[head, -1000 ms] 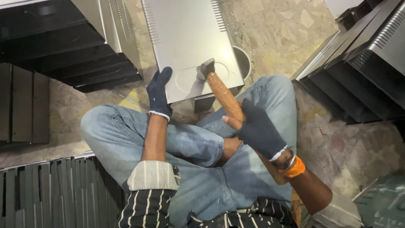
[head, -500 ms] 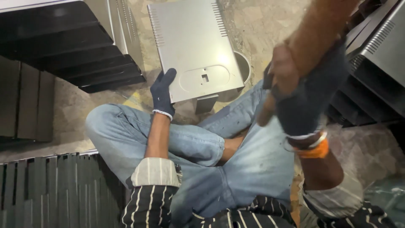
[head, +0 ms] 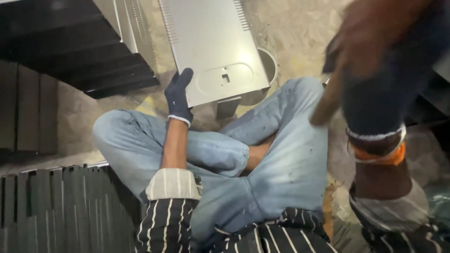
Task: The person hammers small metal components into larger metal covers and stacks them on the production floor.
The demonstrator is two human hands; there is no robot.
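Steadying the grey metal panel by its near-left edge, our gloved left hand is gripping it; its long axis is running away from us across the floor. Our raised right hand is blurring, grip unclear.

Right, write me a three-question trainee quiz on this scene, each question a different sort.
1. True or false: the left hand grips the grey metal panel at its near left corner.
2. Which hand is raised close to the camera and blurred? A) left B) right C) neither
3. Fill in: the person sits cross-legged in light blue ____.

Key: 1 true. 2 B, the right hand is lifted, holding a wooden handle whose far end cannot be seen. 3 jeans.
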